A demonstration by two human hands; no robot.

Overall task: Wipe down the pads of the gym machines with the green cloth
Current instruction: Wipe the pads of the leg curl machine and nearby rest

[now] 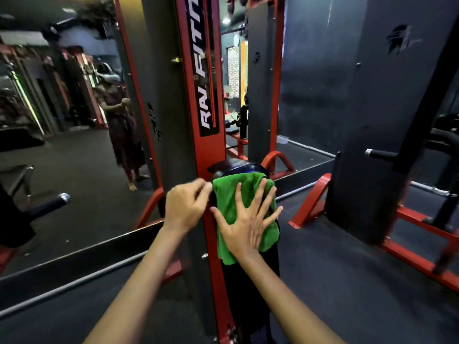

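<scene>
At the centre of the frame, a soft, fuzzy green cloth (244, 214), folded and rumpled, drapes over a smooth black padded cushion (242, 168) mounted on a glossy red steel upright (196, 95). The right hand (246, 228) presses flat on the cloth, fingers spread wide and straight. The left hand (186, 207), blurred, has fingers curled, pinching the cloth's upper left edge. A mirror (74, 120) fills the left of the frame.

Dim gym; dark rubber floor (347, 281); wall mirror (74, 108); dark grey wall (320, 70).
</scene>
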